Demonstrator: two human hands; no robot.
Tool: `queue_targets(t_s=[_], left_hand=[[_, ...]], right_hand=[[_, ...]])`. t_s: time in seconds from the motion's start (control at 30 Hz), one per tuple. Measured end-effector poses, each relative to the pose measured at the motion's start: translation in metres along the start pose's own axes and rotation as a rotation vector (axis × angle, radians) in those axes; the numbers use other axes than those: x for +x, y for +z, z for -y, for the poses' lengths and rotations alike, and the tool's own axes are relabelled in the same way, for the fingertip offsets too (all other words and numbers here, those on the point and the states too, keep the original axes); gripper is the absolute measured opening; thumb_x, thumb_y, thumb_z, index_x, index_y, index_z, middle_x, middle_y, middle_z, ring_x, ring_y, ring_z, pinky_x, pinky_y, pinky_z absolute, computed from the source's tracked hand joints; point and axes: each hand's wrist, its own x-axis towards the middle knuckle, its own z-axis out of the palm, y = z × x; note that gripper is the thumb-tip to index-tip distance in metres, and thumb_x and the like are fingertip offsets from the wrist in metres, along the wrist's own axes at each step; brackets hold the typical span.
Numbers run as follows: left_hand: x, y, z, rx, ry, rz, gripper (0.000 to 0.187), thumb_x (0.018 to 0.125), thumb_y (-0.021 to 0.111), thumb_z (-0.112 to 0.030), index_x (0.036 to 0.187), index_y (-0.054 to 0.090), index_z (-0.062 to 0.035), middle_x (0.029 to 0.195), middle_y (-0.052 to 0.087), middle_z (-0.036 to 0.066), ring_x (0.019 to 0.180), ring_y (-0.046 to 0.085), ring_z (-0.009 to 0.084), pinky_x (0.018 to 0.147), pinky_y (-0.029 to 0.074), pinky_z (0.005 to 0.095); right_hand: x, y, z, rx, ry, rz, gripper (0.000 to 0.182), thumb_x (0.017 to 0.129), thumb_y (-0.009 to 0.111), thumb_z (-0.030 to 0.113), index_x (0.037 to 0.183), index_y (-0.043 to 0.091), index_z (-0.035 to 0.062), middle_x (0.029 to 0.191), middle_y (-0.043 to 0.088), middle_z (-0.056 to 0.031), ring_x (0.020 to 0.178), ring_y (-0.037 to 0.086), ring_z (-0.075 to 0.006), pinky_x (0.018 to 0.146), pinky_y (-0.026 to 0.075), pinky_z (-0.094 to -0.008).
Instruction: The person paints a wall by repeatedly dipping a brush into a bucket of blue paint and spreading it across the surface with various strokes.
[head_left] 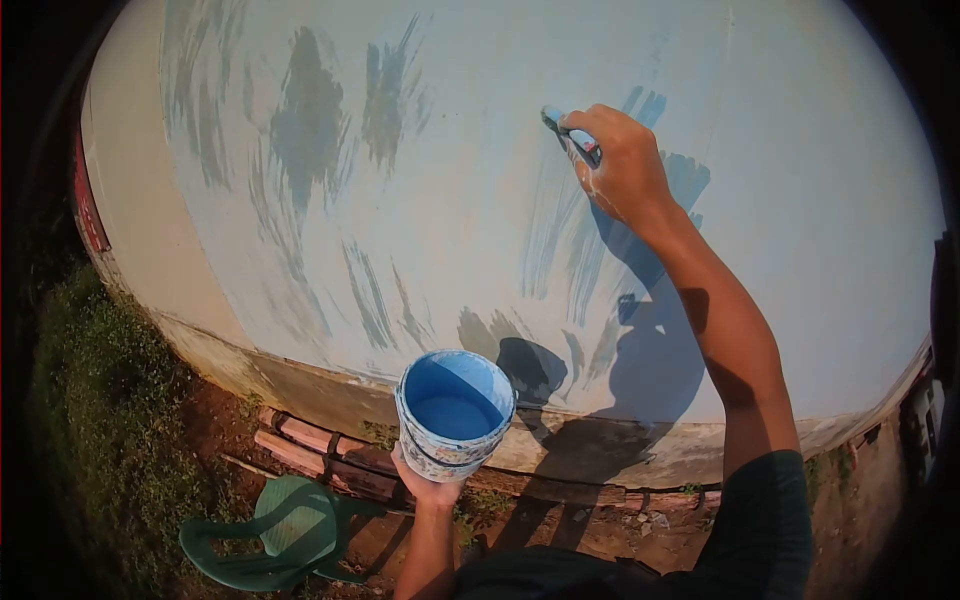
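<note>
Upper right of centre, the right hand [622, 165] grips a paintbrush [570, 135] against the pale wall [450, 150]; at lower centre the left hand [428, 485] cups a bucket [455, 412] of blue paint from beneath, green plastic chair [280, 530] lower left

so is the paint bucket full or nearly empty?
Partly full. The bucket in the left hand shows blue paint well below the rim, inner wall exposed.

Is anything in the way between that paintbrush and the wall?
Nothing visible. The right hand holds the paintbrush up against the wall, while the left hand holds the paint bucket lower down.
</note>
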Motion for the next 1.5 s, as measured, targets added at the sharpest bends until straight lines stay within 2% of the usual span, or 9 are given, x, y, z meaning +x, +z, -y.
queue_targets(t_s=[0.13,0.3,0.43,0.57,0.73,0.87,1.07,1.23,1.5], left_hand=[[0.012,-0.006,-0.007,0.116,-0.031,-0.076,0.076,0.097,0.04,-0.063,0.158,0.043,-0.0181,0.162,0.042,0.016,0.141,0.047,0.0466,0.101,0.045,0.0777],[0.028,-0.033,-0.027,0.052,-0.069,-0.036,0.077,0.097,0.043,-0.063,0.159,0.04,-0.0176,0.163,0.039,0.018,0.141,0.045,0.0479,0.1,0.044,0.0795],[0.035,-0.045,-0.049,-0.049,0.005,-0.092,0.077,0.099,0.043,-0.061,0.159,0.038,-0.0152,0.163,0.038,0.018,0.142,0.044,0.0459,0.107,0.044,0.0732],[0.03,-0.043,-0.069,-0.004,0.065,-0.121,0.074,0.101,0.043,-0.057,0.159,0.039,-0.012,0.163,0.04,0.016,0.144,0.046,0.0399,0.115,0.044,0.0607],[0.031,-0.037,-0.089,-0.109,0.11,-0.108,0.072,0.101,0.042,-0.056,0.159,0.039,-0.0134,0.163,0.039,0.017,0.144,0.044,0.0414,0.114,0.043,0.0652],[0.028,-0.04,-0.097,-0.034,0.098,-0.083,0.072,0.101,0.042,-0.056,0.159,0.04,-0.0129,0.163,0.039,0.017,0.145,0.044,0.0416,0.113,0.044,0.0657],[0.024,-0.043,-0.11,0.045,0.155,-0.09,0.072,0.099,0.045,-0.056,0.156,0.044,-0.0108,0.161,0.044,0.016,0.143,0.047,0.0393,0.114,0.044,0.0621],[0.022,-0.053,-0.125,-0.053,0.217,-0.094,0.072,0.102,0.043,-0.057,0.16,0.039,-0.0149,0.165,0.036,0.017,0.146,0.042,0.0434,0.115,0.039,0.0687],[0.004,-0.047,-0.123,-0.018,0.249,-0.135,0.071,0.102,0.044,-0.057,0.158,0.042,-0.0129,0.163,0.04,0.017,0.145,0.043,0.0419,0.116,0.039,0.0656]], right_hand=[[0.027,0.009,-0.008,-0.396,-0.243,-0.211,0.034,0.075,0.078,-0.003,0.108,0.074,0.0066,0.102,0.073,-0.0137,0.092,0.07,-0.0305,0.079,0.06,-0.0383],[-0.096,0.09,0.045,-0.362,-0.415,0.111,0.024,0.082,0.072,0.007,0.105,0.072,0.001,0.11,0.072,-0.025,0.102,0.072,-0.034,0.078,0.065,-0.0344],[-0.17,0.114,0.093,-0.083,-0.275,0.356,0.029,0.072,0.079,0.005,0.101,0.072,0.0059,0.109,0.072,-0.0178,0.099,0.072,-0.0331,0.081,0.063,-0.0403],[-0.134,0.102,0.063,0.249,0.251,0.484,0.032,0.068,0.077,-0.003,0.1,0.07,0.0013,0.1,0.071,-0.0175,0.086,0.069,-0.038,0.076,0.056,-0.0413],[0.01,0.042,0.044,0.052,0.009,-0.068,0.027,0.079,0.078,-0.004,0.105,0.075,0.0032,0.102,0.073,-0.0156,0.086,0.07,-0.0359,0.077,0.057,-0.0411],[0.024,0.054,0.046,-0.34,-0.144,-0.173,0.032,0.076,0.077,-0.006,0.107,0.075,0.004,0.108,0.073,-0.0131,0.093,0.071,-0.0308,0.077,0.059,-0.0392],[-0.118,0.17,0.116,-0.244,-0.376,0.164,0.022,0.08,0.071,0.006,0.102,0.072,0.0009,0.102,0.07,-0.0171,0.09,0.07,-0.0276,0.062,0.061,-0.0293],[-0.133,0.179,0.132,0.301,0.092,0.508,0.036,0.074,0.076,-0.002,0.109,0.07,0.0036,0.103,0.067,-0.0155,0.093,0.065,-0.0387,0.083,0.055,-0.045],[-0.031,0.113,0.081,-0.007,-0.056,-0.029,0.038,0.071,0.078,-0.002,0.107,0.07,0.0055,0.102,0.065,-0.0131,0.092,0.064,-0.0346,0.077,0.055,-0.0409]])
